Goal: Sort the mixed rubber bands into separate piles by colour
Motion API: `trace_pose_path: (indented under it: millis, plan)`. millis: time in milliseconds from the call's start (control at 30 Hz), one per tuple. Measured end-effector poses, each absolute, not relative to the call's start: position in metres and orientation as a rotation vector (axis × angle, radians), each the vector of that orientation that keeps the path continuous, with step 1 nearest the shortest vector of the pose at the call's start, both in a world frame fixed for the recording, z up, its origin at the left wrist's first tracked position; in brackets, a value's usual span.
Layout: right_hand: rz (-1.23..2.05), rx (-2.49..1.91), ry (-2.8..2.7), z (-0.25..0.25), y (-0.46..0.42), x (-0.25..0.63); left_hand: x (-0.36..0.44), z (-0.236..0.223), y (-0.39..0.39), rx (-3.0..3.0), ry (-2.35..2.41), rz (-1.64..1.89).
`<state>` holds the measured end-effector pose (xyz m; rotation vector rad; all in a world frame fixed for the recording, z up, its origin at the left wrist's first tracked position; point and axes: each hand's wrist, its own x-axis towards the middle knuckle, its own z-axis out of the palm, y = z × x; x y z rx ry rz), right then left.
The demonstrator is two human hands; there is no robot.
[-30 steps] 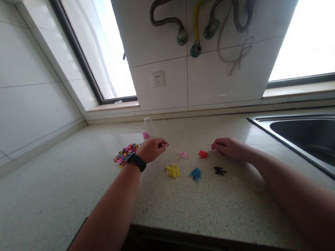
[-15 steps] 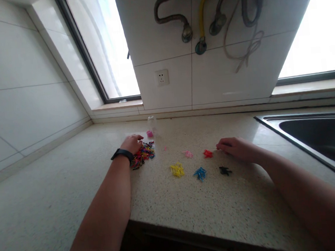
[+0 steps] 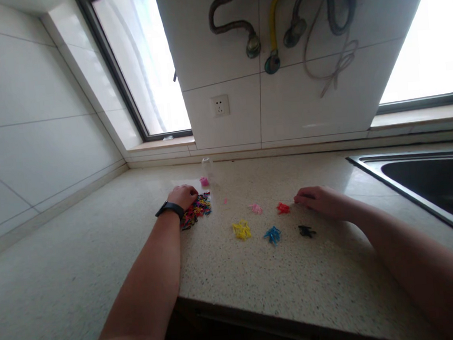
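My left hand (image 3: 183, 196), with a dark watch (image 3: 169, 209) on its wrist, is at the back of a heap of mixed-colour small pieces (image 3: 197, 211). Its fingers are pinched together at the heap; what they hold is too small to make out. My right hand (image 3: 315, 202) lies on the counter, fingers curled together, just right of a little red pile (image 3: 282, 208). Whether it holds anything is hidden. Between the hands lie a pink pile (image 3: 256, 208), a yellow pile (image 3: 241, 230), a blue pile (image 3: 272, 235) and a black pile (image 3: 307, 231) of similar pieces.
A clear container (image 3: 207, 169) stands behind the heap, a bright pink object (image 3: 204, 181) beside it. One tiny pink piece (image 3: 225, 201) lies alone. The speckled counter (image 3: 236, 280) ends at a front edge; a metal sink (image 3: 429, 173) is at the right.
The fingers of my left hand, spread over the heap before, have drawn together into a pinch. My right hand and the sorted piles stay put, with the whole view shifted slightly.
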<state>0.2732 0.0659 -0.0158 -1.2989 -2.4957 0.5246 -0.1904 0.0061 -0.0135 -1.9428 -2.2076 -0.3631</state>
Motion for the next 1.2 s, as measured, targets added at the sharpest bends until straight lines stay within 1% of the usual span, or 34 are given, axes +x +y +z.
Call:
trace_pose_path:
  millis: [267,500,567,700,833,1000,1200]
  plan:
    - [0.529,-1.297,-2.509,-0.015,0.065,0.273,-0.185,-0.012,0.006,-1.949,-2.193,-0.434]
    - [0.483,-1.328,-2.520,-0.012,0.062,0.271,-0.167,0.003,0.003,-2.008,-2.081,-0.603]
    - [0.455,-1.331,-2.521,-0.012,0.062,0.270,-0.157,0.009,0.001,-2.047,-2.035,-0.724]
    - [0.418,-1.307,-2.546,-0.010,0.058,0.268,-0.129,0.015,-0.003,-2.202,-1.923,-1.118]
    - [0.328,-1.288,-2.504,-0.002,0.049,0.262,-0.095,0.015,-0.009,-2.431,-1.822,-1.341]
    - [0.225,-1.146,-2.412,0.010,0.031,0.248,-0.055,0.015,-0.022,-2.666,-1.757,-1.460]
    - [0.400,-0.948,-2.331,0.016,0.008,0.227,-0.022,0.017,-0.039,-2.916,-1.668,-1.539]
